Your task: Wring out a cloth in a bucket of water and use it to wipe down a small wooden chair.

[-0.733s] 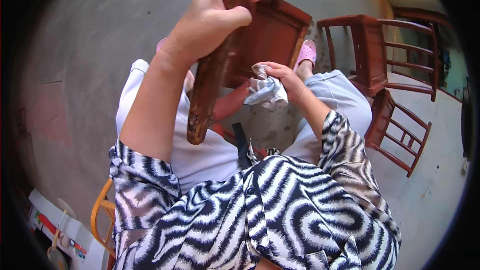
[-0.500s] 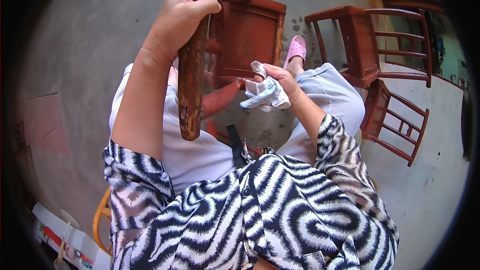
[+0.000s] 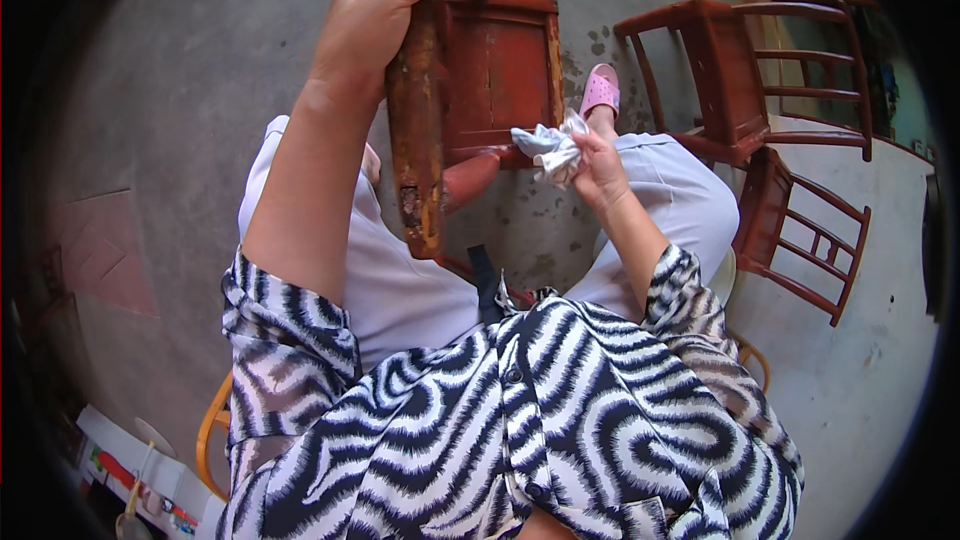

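Red-brown wooden chair [image 3: 500, 70] w/ worn paint is tipped over in front of the seated person, its underside facing up, one leg [image 3: 417, 130] pointing back toward the lap; the leg end shows chipped, yellowish bare wood. Left hand [image 3: 375, 15] is wrapped tight around the upper part of that leg, thumb over the top, holding the chair steady. Right hand [image 3: 598, 162] is closed on a crumpled white cloth [image 3: 550, 148], which is pressed against the chair's lower rail [image 3: 470, 175], just beside the seat frame. Chair sits btwn the person's knees, above light trousers [image 3: 400, 280]; a pink slipper [image 3: 600, 90] shows on the right foot, just past the cloth. Person wears a black-and-white zebra-print shirt [image 3: 520, 430]. To the right, two more red-brown wooden chairs: one upright [image 3: 720, 70], one lying on its side [image 3: 790, 230] near the right knee, both well apart from the hands. Grey concrete floor [image 3: 200, 90] all round, w/ a reddish patch at left. Yellow seat edge [image 3: 212, 425] shows behind the left hip; printed papers or boxes [image 3: 140, 465] at lower left, too blurred to tell.
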The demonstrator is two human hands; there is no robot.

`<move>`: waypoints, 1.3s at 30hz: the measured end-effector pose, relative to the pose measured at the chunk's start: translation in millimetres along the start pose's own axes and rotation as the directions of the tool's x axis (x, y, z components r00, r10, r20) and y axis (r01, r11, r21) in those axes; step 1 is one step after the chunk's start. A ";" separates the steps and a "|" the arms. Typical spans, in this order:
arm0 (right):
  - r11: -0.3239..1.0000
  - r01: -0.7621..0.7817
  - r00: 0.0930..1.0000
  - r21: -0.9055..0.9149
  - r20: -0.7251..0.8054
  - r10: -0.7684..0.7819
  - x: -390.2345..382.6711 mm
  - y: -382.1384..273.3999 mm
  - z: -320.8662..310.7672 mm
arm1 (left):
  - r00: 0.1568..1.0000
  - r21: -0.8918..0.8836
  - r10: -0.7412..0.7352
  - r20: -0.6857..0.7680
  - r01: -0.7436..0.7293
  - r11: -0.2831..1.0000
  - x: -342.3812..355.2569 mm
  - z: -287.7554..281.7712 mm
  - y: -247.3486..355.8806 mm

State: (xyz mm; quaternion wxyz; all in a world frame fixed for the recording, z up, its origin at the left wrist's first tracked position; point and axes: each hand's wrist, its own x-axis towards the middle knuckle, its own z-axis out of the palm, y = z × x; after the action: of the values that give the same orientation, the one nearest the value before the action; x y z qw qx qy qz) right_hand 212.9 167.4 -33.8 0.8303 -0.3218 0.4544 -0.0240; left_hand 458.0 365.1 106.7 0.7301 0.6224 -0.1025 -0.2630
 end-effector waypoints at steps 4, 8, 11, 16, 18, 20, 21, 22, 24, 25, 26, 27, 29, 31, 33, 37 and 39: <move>0.990 -0.070 0.986 0.124 -0.145 0.088 -18.7 25.8 -28.8 | 0.997 -0.081 -0.080 0.021 0.082 0.993 25.9 0.5 1.9; 0.968 0.158 0.972 0.194 -0.202 -0.118 -27.3 45.4 -17.7 | 0.987 -0.257 -0.016 -0.159 -0.026 0.966 63.4 -25.2 -21.4; 0.899 0.423 0.893 0.114 -0.219 -0.392 -43.2 30.9 29.4 | 0.936 -0.369 -0.168 -0.308 0.045 0.928 68.7 -27.4 -15.9; 0.176 0.600 0.526 -0.781 0.219 -0.822 -11.9 22.9 42.2 | 0.912 -0.392 -0.167 -0.374 0.008 0.920 64.9 -25.0 -8.5; -0.198 0.475 0.384 -0.858 0.404 -0.830 -2.3 21.9 47.4 | 0.879 -0.391 -0.185 -0.440 -0.002 0.920 59.0 -12.6 6.3; -0.205 0.369 0.391 -0.906 0.352 -0.850 3.9 22.1 47.7 | 0.838 -0.386 -0.197 -0.508 -0.018 0.922 57.9 -11.0 8.9; -0.201 0.374 0.396 -0.905 0.352 -0.848 2.0 19.1 54.3 | 0.845 -0.354 -0.131 -0.518 -0.072 0.932 56.9 -13.6 10.2; -0.247 0.308 0.387 -0.919 0.358 -0.849 -1.0 13.8 61.7 | 0.849 -0.323 -0.066 -0.524 -0.126 0.938 56.2 -16.2 10.5; -0.274 0.275 0.374 -0.921 0.365 -0.853 2.9 3.2 64.8 | 0.878 -0.311 0.007 -0.478 -0.177 0.934 62.1 -22.7 6.1; -0.274 0.272 0.372 -0.922 0.364 -0.854 7.2 -3.5 61.3 | 0.902 -0.308 0.081 -0.425 -0.228 0.924 68.2 -26.7 -1.1; -0.388 0.232 0.351 -0.892 0.449 -0.822 9.7 -11.6 56.8 | 0.903 -0.311 0.081 -0.422 -0.228 0.923 74.1 -32.7 -10.3; -0.494 0.209 0.339 -0.844 0.537 -0.773 16.0 -16.2 56.6 | 0.772 0.348 0.526 -0.356 -0.413 0.842 76.7 -47.5 -19.0; -0.447 0.417 0.302 -0.791 0.585 -0.753 25.6 -33.3 52.4 | 0.606 0.821 0.795 -0.021 -0.444 0.360 74.8 -51.0 -17.7; -0.395 0.531 0.321 -0.750 0.609 -0.725 23.5 -44.7 53.9 | 0.884 0.228 0.466 -0.037 -0.447 0.865 57.6 -36.3 -0.4; -0.398 0.531 0.342 -0.748 0.619 -0.707 23.6 -53.6 56.2 | 0.844 0.366 0.535 0.017 -0.504 0.782 40.3 -31.2 9.0; -0.537 0.530 0.294 -0.657 0.736 -0.610 29.8 -75.2 70.6 | 0.389 0.291 0.832 0.397 -0.912 0.287 16.3 -21.9 25.3; -0.601 0.579 0.243 -0.551 0.821 -0.517 24.8 -102.1 97.1 | 0.473 0.422 0.807 0.355 -0.851 0.313 5.2 -18.1 55.9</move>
State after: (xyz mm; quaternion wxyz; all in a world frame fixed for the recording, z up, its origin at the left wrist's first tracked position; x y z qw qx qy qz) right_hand 328.0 128.1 41.5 0.1568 -0.9633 0.0008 -0.2178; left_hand 485.3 382.8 155.9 0.5439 0.6493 -0.5049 0.1661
